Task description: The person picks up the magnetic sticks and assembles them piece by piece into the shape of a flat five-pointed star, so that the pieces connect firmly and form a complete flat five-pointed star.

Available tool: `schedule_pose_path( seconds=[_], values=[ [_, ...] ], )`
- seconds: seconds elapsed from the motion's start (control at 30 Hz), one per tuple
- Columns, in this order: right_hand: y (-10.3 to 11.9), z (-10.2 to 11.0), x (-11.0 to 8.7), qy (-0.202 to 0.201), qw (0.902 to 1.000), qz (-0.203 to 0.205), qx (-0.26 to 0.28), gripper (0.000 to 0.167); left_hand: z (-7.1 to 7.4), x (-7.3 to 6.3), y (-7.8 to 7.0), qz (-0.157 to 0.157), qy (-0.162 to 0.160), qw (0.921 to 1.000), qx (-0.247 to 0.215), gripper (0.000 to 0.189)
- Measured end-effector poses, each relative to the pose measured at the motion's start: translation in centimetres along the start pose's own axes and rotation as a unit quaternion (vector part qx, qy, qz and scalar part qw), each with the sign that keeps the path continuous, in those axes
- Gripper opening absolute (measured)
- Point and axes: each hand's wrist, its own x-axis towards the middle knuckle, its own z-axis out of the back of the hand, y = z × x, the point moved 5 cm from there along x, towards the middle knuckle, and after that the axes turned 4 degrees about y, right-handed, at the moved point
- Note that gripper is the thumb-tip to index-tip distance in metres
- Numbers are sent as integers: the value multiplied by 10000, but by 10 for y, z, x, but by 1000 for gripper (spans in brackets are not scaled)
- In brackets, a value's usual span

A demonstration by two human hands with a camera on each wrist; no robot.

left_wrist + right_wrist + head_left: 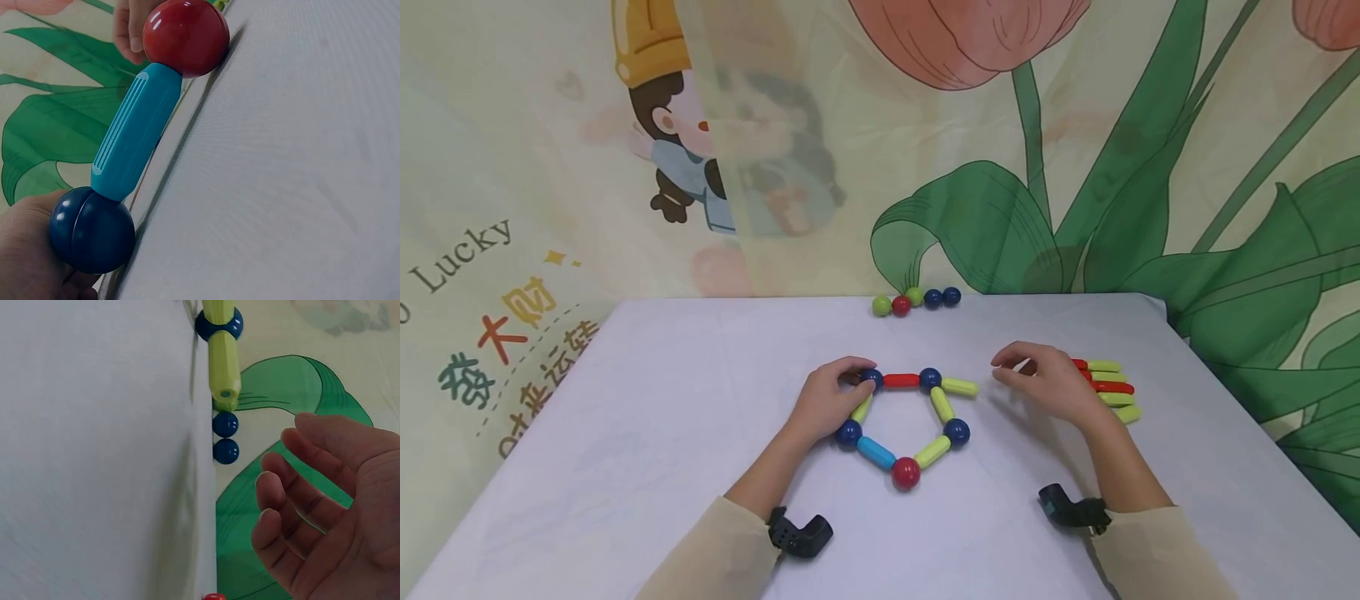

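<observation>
A ring of magnetic balls and rods lies on the table. My left hand (827, 402) pinches the dark blue ball (872, 377) at its far left corner, partly covering a yellow-green rod (862, 408). A red rod (901, 381) joins that ball to another blue ball (930, 378), from which a yellow-green rod (959, 387) sticks out rightward with its other end free. At the near side, a red ball (906, 473) meets a light blue rod (876, 453). My right hand (1051, 382) holds nothing, its fingers loosely bent, right of the free rod end.
Loose red and yellow-green rods (1116, 387) lie partly behind the right hand. Several green, red and blue balls (901, 306) line the far edge of the white-covered table (700, 350). A printed cloth (805, 258) hangs behind it.
</observation>
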Motion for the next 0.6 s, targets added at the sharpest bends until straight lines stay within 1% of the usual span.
schedule_pose_path(
  seconds=[0.13, 0.3, 0.47, 0.6],
  values=[
    [-2, 10, -5, -23, 10000, 26, 51, 25, 0, 0, 1, 6, 0, 10000, 13, 31],
    [-7, 22, -12, 125, 9998, -23, 168, 27, -1, 0, 1, 6, -10, 10000, 15, 32],
    [-13, 29, -17, 275, 9994, -87, 171, 32, -1, 1, 2, -16, -22, 10000, 21, 32],
    [-16, 34, -20, 264, 9995, 3, 188, 34, -1, 1, 2, -35, -24, 10000, 28, 32]
  ],
)
